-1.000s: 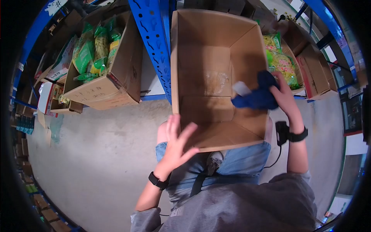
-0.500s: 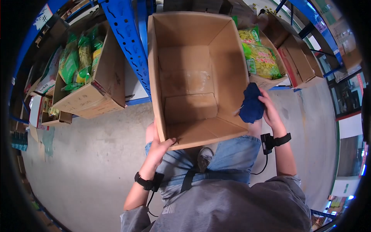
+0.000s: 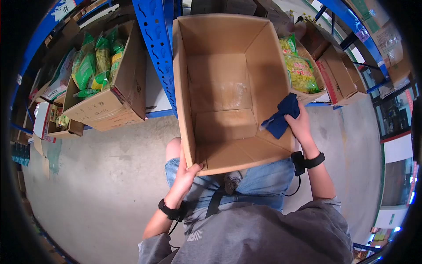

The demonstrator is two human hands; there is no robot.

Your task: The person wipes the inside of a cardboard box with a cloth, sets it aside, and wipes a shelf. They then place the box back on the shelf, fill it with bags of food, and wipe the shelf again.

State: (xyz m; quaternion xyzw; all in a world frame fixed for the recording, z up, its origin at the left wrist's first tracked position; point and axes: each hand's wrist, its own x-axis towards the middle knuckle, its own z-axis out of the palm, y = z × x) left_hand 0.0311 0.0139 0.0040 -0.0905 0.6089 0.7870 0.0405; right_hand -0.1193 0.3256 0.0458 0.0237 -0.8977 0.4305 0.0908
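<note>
A large open cardboard box point(image 3: 222, 125) is tilted so its inside faces me, with its near edge above my knees. There is nothing loose inside it; a pale scuffed patch marks its inner surface. My left hand point(image 3: 187, 174) grips the near left corner, thumb over the rim and fingers hidden behind the wall. In my right hand point(image 3: 300, 125) is a crumpled dark blue cloth point(image 3: 280, 119), pinched between thumb and fingers at the right wall. Part of the cloth hangs over the rim into the box.
A blue perforated shelf post point(image 3: 157, 53) stands just left of the box. Beyond it, a carton point(image 3: 107, 110) holds green and yellow bags. Behind the right wall, yellow-green packets point(image 3: 301, 75) sit in another carton, beside an open brown carton point(image 3: 340, 72). Grey concrete floor point(image 3: 105, 176) lies below.
My right hand has brought the cloth inward, from outside the right wall to over its rim. The box has shifted slightly to the right in view, with my left hand still on its corner.
</note>
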